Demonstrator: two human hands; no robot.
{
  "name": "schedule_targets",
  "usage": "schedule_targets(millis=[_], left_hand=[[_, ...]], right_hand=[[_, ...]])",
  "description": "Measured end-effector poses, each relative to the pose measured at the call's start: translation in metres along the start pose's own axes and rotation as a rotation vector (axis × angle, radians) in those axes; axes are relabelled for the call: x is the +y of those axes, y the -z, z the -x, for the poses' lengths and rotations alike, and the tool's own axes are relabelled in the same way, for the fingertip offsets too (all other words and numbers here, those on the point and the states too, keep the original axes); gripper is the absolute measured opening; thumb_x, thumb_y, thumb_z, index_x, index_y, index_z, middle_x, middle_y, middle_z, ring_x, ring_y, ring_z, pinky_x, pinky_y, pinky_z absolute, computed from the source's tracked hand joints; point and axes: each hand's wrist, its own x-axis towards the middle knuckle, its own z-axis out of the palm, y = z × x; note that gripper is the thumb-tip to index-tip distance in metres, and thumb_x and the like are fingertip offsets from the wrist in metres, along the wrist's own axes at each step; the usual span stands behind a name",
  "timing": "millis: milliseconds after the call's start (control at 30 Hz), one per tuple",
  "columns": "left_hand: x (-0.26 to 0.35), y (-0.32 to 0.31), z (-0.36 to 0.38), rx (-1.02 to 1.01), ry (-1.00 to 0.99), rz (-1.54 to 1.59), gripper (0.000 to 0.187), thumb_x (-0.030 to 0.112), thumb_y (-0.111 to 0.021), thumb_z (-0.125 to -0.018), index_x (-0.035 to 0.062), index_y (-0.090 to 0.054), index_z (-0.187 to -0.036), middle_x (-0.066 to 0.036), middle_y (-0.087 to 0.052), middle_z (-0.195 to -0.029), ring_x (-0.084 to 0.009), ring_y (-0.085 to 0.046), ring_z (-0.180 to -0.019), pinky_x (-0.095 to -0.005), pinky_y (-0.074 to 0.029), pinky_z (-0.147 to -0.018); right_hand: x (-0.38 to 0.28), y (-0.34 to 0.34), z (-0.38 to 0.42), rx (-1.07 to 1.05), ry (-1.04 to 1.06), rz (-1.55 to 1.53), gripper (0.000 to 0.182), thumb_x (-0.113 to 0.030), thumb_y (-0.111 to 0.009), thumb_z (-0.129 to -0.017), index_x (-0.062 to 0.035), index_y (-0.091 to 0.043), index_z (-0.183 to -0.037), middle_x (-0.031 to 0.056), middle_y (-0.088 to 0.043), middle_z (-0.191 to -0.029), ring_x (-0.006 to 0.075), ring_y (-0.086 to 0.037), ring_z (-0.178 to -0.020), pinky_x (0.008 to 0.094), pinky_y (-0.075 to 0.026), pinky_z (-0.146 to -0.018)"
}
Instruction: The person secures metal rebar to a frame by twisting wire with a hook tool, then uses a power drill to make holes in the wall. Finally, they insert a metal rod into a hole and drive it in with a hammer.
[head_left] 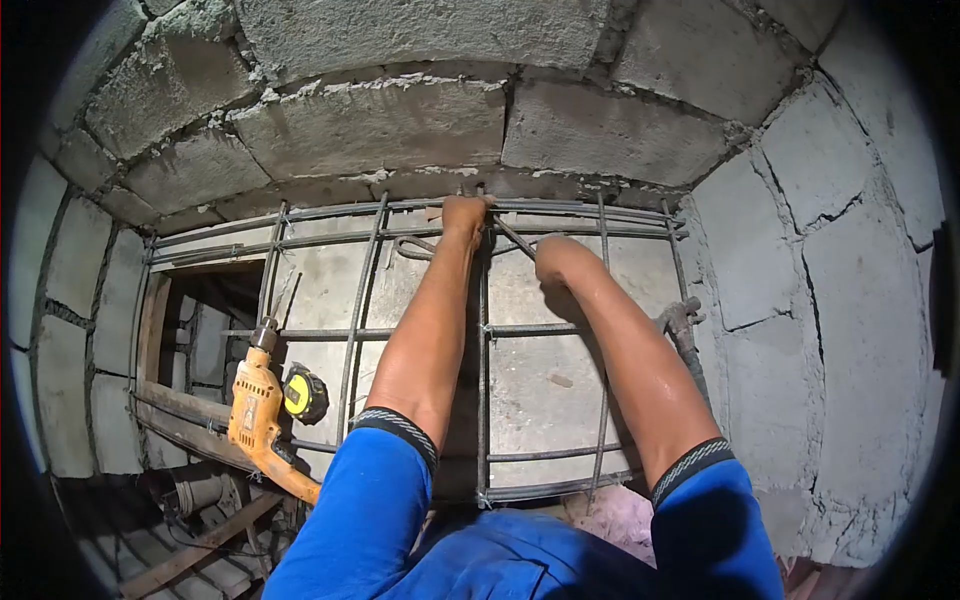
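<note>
My left hand (463, 216) is closed in a fist at the far side of the rebar grid (485, 400), close to the block wall. What it grips is hidden behind the fingers. My right hand (562, 260) is wrapped round the end of a slim dark metal handle (514, 236), which slants up toward the left hand; the kind of tool cannot be made out. Left of my left wrist, a bent loop of metal (412, 247) lies by the bars. Several parallel bars run just below the wall beside both hands.
An orange power drill (257, 408) with a long bit lies on the grid at left, beside a yellow-and-black tape measure (305, 394). Near it, a wood-framed opening (205, 330) drops to a lower level. Concrete block walls (370, 125) enclose the back and sides.
</note>
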Motion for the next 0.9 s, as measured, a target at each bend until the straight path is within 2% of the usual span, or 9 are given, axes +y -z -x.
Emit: schedule_targets(millis=[33, 67, 133, 200, 400, 600, 700, 767, 900], left_hand=[[-0.01, -0.002, -0.013, 0.036, -0.051, -0.033, 0.027, 0.018, -0.076, -0.082, -0.006, -0.065, -0.089, -0.016, -0.067, -0.081, -0.0289, -0.061, -0.063, -0.0422, -0.045, -0.054], [-0.02, -0.007, -0.024, 0.035, -0.051, -0.028, 0.027, 0.018, -0.076, -0.082, -0.006, -0.065, -0.089, -0.016, -0.067, -0.081, -0.0289, -0.061, -0.063, -0.0422, -0.045, -0.054], [0.003, -0.012, 0.008, 0.221, -0.167, -0.511, 0.043, 0.015, -0.065, -0.082, -0.0132, -0.054, -0.112, -0.032, -0.067, -0.108, -0.0424, -0.068, -0.101, -0.0458, -0.052, -0.09], [0.019, -0.005, 0.031, 0.189, -0.177, -0.55, 0.051, 0.016, -0.059, -0.082, -0.0129, -0.047, -0.122, -0.035, -0.064, -0.112, -0.0466, -0.063, -0.108, -0.0486, -0.048, -0.097], [0.033, -0.014, 0.037, 0.151, -0.204, -0.846, 0.05, 0.019, -0.063, -0.08, -0.0098, -0.052, -0.119, -0.03, -0.068, -0.108, -0.0395, -0.068, -0.105, -0.046, -0.053, -0.09], [0.024, -0.009, 0.019, 0.143, -0.202, -0.861, 0.052, 0.018, -0.068, -0.076, -0.0075, -0.053, -0.119, -0.026, -0.069, -0.108, -0.0389, -0.069, -0.103, -0.0452, -0.053, -0.09], [0.02, 0.001, 0.006, 0.156, -0.348, -0.948, 0.049, 0.027, -0.073, -0.081, -0.0035, -0.056, -0.116, -0.019, -0.072, -0.101, -0.0315, -0.072, -0.083, -0.0442, -0.057, -0.07], [0.049, 0.017, 0.008, -0.311, 0.246, -0.216, 0.045, 0.042, -0.069, -0.09, 0.005, -0.057, -0.112, -0.01, -0.068, -0.093, -0.0197, -0.065, -0.061, -0.0338, -0.047, -0.045], [0.042, 0.027, 0.006, -0.381, 0.374, 0.307, 0.037, 0.049, -0.057, -0.098, 0.0144, -0.057, -0.111, -0.008, -0.063, -0.076, -0.0122, -0.053, -0.049, -0.0202, -0.034, -0.036]], right_hand=[[0.0, -0.002, -0.002, 0.103, -0.057, 0.002, 0.02, -0.013, -0.066, -0.076, -0.0007, -0.076, -0.088, 0.0219, -0.072, -0.094, 0.0373, -0.072, -0.09, 0.0433, -0.057, -0.075], [-0.001, -0.004, -0.003, 0.104, -0.058, 0.008, 0.02, -0.013, -0.066, -0.076, -0.0007, -0.076, -0.088, 0.0219, -0.072, -0.094, 0.0373, -0.072, -0.09, 0.0433, -0.057, -0.075], [0.004, -0.015, -0.009, 0.321, -0.179, 0.093, 0.023, -0.017, -0.065, -0.077, -0.0021, -0.076, -0.09, 0.0191, -0.073, -0.097, 0.0355, -0.071, -0.092, 0.0442, -0.057, -0.079], [0.018, -0.014, -0.003, 0.363, -0.105, 0.121, 0.023, -0.019, -0.065, -0.078, -0.0038, -0.076, -0.091, 0.0189, -0.073, -0.096, 0.0353, -0.071, -0.091, 0.0451, -0.057, -0.078], [0.035, 0.03, 0.009, 0.31, 0.204, 0.149, 0.026, -0.034, -0.07, -0.077, -0.0115, -0.076, -0.087, 0.0185, -0.072, -0.086, 0.0352, -0.07, -0.082, 0.0474, -0.054, -0.074], [0.045, 0.025, 0.004, -0.019, 0.321, -0.33, 0.029, -0.032, -0.076, -0.066, -0.0083, -0.075, -0.083, 0.0144, -0.07, -0.076, 0.0302, -0.069, -0.074, 0.0409, -0.052, -0.067], [0.049, 0.012, 0.003, 0.03, 0.35, -0.397, 0.027, -0.03, -0.074, -0.068, -0.0092, -0.075, -0.085, 0.015, -0.071, -0.079, 0.0322, -0.069, -0.076, 0.0406, -0.053, -0.069], [0.042, 0.019, 0.014, 0.162, 0.367, -0.264, 0.026, -0.028, -0.073, -0.069, -0.0092, -0.075, -0.087, 0.0165, -0.071, -0.081, 0.034, -0.069, -0.078, 0.0408, -0.054, -0.07], [0.019, 0.04, 0.031, 0.316, 0.353, 0.026, 0.023, -0.022, -0.069, -0.07, -0.0092, -0.076, -0.088, 0.0191, -0.071, -0.085, 0.0378, -0.069, -0.082, 0.044, -0.055, -0.074]])
